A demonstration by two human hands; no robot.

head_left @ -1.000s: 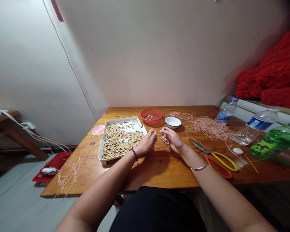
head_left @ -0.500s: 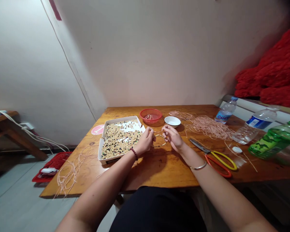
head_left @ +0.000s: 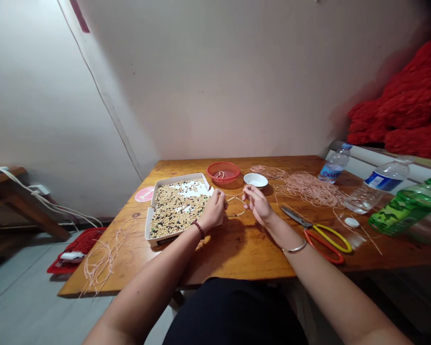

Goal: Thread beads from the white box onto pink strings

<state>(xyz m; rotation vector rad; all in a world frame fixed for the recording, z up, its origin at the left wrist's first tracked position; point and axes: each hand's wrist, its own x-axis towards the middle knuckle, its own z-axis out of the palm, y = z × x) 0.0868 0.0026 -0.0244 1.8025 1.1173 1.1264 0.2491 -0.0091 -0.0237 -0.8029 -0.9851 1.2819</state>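
Between my two hands hangs a beaded string (head_left: 241,213), a loop of small pale beads with a dark one at its lower side. My left hand (head_left: 215,208), a dark bead bracelet on its wrist, is closed on the string's left part. Fingers pinched, my right hand (head_left: 256,203) grips the string's other side; a silver bangle sits on that wrist. Just left of my left hand is a white box (head_left: 148,225) holding many tan, black and white beads (head_left: 175,220). The fingertips partly hide the cord ends.
Behind the hands stand a red plastic basket (head_left: 223,173) and a white bowl (head_left: 255,180). To the right lie a heap of pink cord (head_left: 309,187), scissors (head_left: 309,225), a white cap (head_left: 352,222) and several bottles (head_left: 405,206). More cord (head_left: 104,258) hangs over the left table edge.
My hands have drawn slightly apart, the left one shifting a little left. The cord between them now looks more stretched, and both hands still grip it.
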